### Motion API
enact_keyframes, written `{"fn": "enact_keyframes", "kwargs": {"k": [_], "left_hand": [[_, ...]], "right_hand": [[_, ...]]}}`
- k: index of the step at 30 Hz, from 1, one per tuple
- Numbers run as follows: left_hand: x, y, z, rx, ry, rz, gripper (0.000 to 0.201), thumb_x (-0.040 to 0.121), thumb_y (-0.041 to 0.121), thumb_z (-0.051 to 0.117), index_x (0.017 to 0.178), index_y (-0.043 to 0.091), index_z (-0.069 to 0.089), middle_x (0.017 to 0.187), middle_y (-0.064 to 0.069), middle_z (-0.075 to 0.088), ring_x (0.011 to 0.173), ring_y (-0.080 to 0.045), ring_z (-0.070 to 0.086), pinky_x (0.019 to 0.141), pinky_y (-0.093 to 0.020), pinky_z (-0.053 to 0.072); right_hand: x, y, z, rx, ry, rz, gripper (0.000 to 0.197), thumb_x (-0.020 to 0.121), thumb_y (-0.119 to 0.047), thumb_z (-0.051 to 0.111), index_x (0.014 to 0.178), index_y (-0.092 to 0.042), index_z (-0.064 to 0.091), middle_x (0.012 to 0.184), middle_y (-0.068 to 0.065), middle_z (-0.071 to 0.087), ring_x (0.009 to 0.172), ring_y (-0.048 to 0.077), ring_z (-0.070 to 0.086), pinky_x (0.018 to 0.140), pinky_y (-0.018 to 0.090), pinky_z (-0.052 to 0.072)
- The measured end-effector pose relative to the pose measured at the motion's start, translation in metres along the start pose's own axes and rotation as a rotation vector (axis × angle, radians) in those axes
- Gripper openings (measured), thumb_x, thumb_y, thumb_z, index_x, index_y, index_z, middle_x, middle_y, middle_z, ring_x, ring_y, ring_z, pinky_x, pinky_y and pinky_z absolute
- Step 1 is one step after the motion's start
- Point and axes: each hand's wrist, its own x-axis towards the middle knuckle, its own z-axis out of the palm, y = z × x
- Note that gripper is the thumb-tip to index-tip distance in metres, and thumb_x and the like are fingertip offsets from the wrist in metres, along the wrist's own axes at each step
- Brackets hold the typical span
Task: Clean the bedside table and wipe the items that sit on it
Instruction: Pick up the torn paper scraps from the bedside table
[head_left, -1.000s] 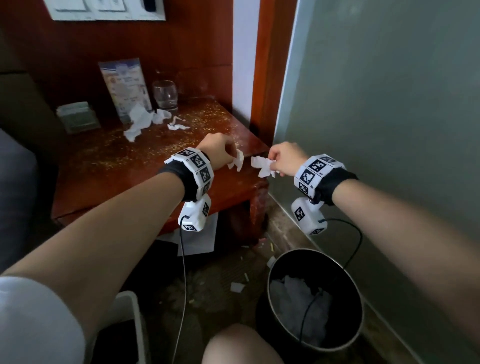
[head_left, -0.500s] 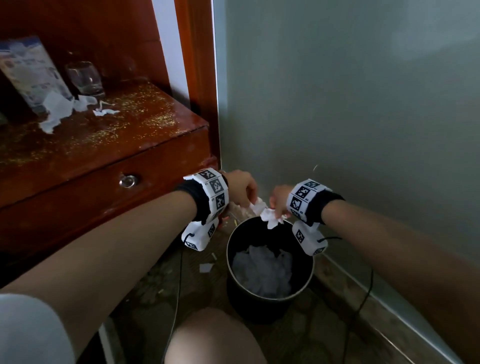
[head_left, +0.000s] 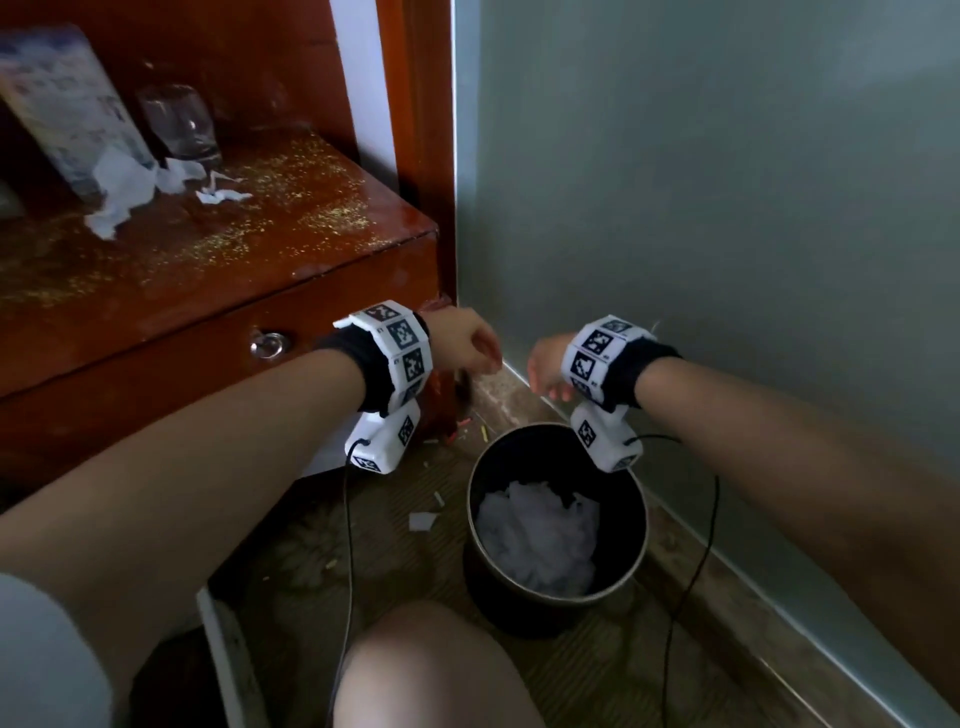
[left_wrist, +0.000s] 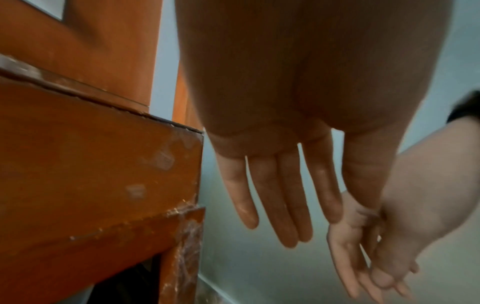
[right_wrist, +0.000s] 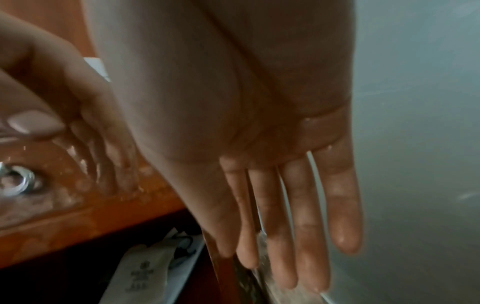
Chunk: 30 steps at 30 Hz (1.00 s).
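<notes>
The red-brown bedside table (head_left: 218, 260) stands at the left, its top strewn with yellowish specks. On it are torn white tissue scraps (head_left: 122, 195), a clear glass (head_left: 179, 124) and a leaflet stand (head_left: 67, 104). On the floor, a black bin (head_left: 519, 608) holds crumpled white tissue (head_left: 535, 540). My left hand (head_left: 467, 343) and right hand (head_left: 545, 364) hover above the bin's far rim, close together, beside the table's front corner. The wrist views show the fingers of the left hand (left_wrist: 280, 205) and of the right hand (right_wrist: 293, 216) straight, holding nothing.
A grey-green wall (head_left: 727, 208) runs close along the right of the bin. The table's drawer has a metal ring knob (head_left: 267, 344). Small paper bits (head_left: 423, 521) lie on the floor by the bin. My knee (head_left: 441, 670) is at the bottom, and wrist cables hang down.
Both hands carried tissue scraps from the table edge down to the bin. The scraps are gone from the fingers, which have straightened, and the hands have moved slightly apart.
</notes>
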Motion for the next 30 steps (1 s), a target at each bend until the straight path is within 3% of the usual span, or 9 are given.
{"fn": "enact_keyframes", "kwargs": {"k": [4,10,12,14,18,20,23,26,30], "left_hand": [[-0.019,-0.026,-0.045,-0.013,0.229,-0.062,0.025,0.087,0.025,0.062,0.11,0.016,0.069,0.11,-0.003,0.07,0.101,-0.018,0.063,0.085,-0.022,0.043],[-0.075,-0.087,-0.115,0.003,0.504,-0.258,0.027,0.09,0.026,0.059,0.112,0.013,0.068,0.115,-0.005,0.067,0.108,-0.022,0.06,0.089,-0.025,0.042],[-0.095,-0.114,-0.133,0.003,0.503,-0.354,0.028,0.09,0.028,0.058,0.111,0.013,0.067,0.115,-0.006,0.067,0.106,-0.022,0.061,0.089,-0.028,0.044],[-0.115,-0.14,-0.145,-0.004,0.513,-0.46,0.028,0.09,0.031,0.057,0.111,0.014,0.067,0.114,-0.005,0.067,0.106,-0.023,0.06,0.087,-0.029,0.045],[-0.15,-0.2,-0.16,-0.016,0.513,-0.658,0.027,0.089,0.029,0.059,0.109,0.013,0.067,0.116,-0.009,0.066,0.109,-0.026,0.059,0.089,-0.031,0.046],[-0.16,-0.227,-0.165,-0.034,0.507,-0.726,0.027,0.088,0.029,0.061,0.11,0.013,0.066,0.118,-0.011,0.065,0.109,-0.027,0.059,0.091,-0.033,0.048],[-0.164,-0.259,-0.169,-0.053,0.509,-0.762,0.034,0.089,0.031,0.06,0.118,0.014,0.062,0.124,-0.011,0.061,0.111,-0.027,0.058,0.091,-0.034,0.048],[-0.158,-0.281,-0.175,-0.036,0.492,-0.742,0.041,0.09,0.031,0.057,0.128,0.015,0.054,0.131,-0.011,0.056,0.114,-0.028,0.056,0.091,-0.033,0.047],[-0.15,-0.302,-0.181,0.003,0.333,-0.713,0.051,0.092,0.026,0.056,0.139,0.01,0.043,0.141,-0.012,0.047,0.126,-0.029,0.049,0.098,-0.033,0.042]], "right_hand": [[-0.01,-0.055,-0.053,-0.057,0.038,-0.099,0.028,0.093,-0.016,0.054,0.108,0.004,0.064,0.076,0.009,0.062,0.054,0.018,0.053,0.046,0.022,0.042],[-0.004,-0.144,-0.128,0.023,0.214,-0.226,0.017,0.092,-0.019,0.058,0.102,-0.006,0.061,0.065,0.004,0.061,0.05,0.016,0.053,0.035,0.014,0.039],[0.0,-0.179,-0.143,0.047,0.278,-0.271,0.018,0.091,-0.02,0.059,0.101,-0.006,0.063,0.066,0.004,0.062,0.049,0.016,0.052,0.032,0.013,0.038],[0.005,-0.211,-0.148,0.072,0.32,-0.335,0.02,0.09,-0.02,0.06,0.102,-0.005,0.065,0.073,0.006,0.065,0.053,0.016,0.054,0.041,0.018,0.042],[0.019,-0.274,-0.15,0.023,0.398,-0.454,0.028,0.087,-0.024,0.064,0.112,-0.011,0.065,0.107,0.009,0.068,0.082,0.017,0.056,0.054,0.017,0.037],[0.029,-0.299,-0.146,0.009,0.405,-0.47,0.035,0.087,-0.024,0.064,0.119,-0.013,0.06,0.118,0.008,0.064,0.093,0.02,0.058,0.062,0.021,0.041],[0.042,-0.325,-0.14,-0.019,0.385,-0.436,0.046,0.087,-0.024,0.065,0.129,-0.014,0.052,0.128,0.008,0.058,0.113,0.025,0.057,0.085,0.027,0.045],[0.053,-0.346,-0.141,-0.028,0.367,-0.392,0.054,0.087,-0.023,0.064,0.137,-0.014,0.045,0.137,0.008,0.052,0.12,0.025,0.054,0.091,0.028,0.044],[0.065,-0.371,-0.144,-0.058,0.386,-0.354,0.056,0.086,-0.022,0.065,0.137,-0.016,0.043,0.141,0.01,0.043,0.122,0.029,0.051,0.095,0.034,0.044]]}}
